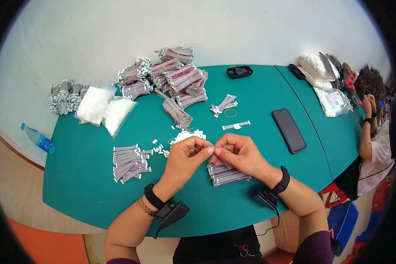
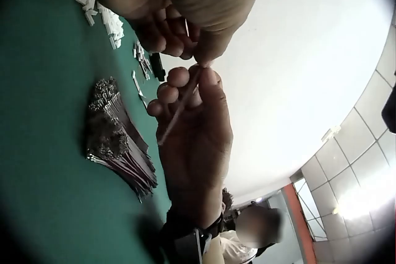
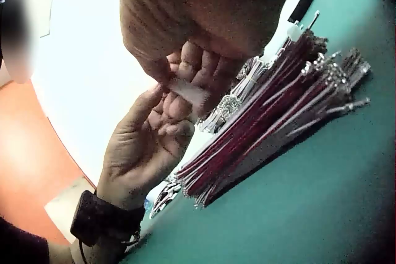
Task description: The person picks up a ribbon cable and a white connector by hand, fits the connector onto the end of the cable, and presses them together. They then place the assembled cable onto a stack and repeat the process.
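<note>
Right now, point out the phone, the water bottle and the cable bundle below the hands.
phone [image 1: 288, 130], head view, middle of its dark screen.
water bottle [image 1: 43, 142], head view, its blue label.
cable bundle [image 1: 229, 175], head view, middle of the wires.

Left wrist: you're wearing black strap [image 1: 153, 196], gold bracelet [image 1: 146, 207].
Right wrist: you're wearing black band [image 1: 282, 179], cabled camera [image 1: 264, 199].
Sleeves [image 1: 314, 248]: you're wearing maroon.

Head camera looks down; wrist cameras close, low, sharing cable pile [image 1: 226, 174].
</note>
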The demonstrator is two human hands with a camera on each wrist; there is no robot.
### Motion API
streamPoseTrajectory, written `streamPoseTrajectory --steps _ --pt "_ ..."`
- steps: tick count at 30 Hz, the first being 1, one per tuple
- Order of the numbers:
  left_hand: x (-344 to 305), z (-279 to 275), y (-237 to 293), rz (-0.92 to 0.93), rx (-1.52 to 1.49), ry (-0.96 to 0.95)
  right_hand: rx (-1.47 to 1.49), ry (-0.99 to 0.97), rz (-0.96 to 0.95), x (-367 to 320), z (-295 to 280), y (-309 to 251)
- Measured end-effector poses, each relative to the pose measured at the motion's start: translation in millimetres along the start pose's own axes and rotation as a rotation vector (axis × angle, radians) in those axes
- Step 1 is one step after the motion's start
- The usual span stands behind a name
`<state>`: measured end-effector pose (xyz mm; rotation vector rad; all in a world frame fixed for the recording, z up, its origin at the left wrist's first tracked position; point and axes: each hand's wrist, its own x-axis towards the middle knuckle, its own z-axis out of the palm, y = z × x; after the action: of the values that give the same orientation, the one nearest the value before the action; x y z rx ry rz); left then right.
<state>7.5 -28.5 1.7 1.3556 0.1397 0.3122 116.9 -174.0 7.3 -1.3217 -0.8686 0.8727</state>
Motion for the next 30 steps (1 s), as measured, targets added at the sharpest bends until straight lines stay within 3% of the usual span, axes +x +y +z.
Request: streamPoseTrajectory --steps 6,9,18,30 --pt "-1 0 1 0.02 -0.005 -0.057 0.309 -0.138 0.212 -5 -9 -5" --pt "0 -1 2 0.043 0.002 -0.105 0.278 -0.167 0.213 -8 -10 -1" --pt "-3 5 1 -0.044 -0.052 -0.041 0.135 0.022 0.01 -13 -5 -4" --pt "-7 13 1 -0.042 -0.051 0.036 0.061 0.064 -0.042 -17 4 4"
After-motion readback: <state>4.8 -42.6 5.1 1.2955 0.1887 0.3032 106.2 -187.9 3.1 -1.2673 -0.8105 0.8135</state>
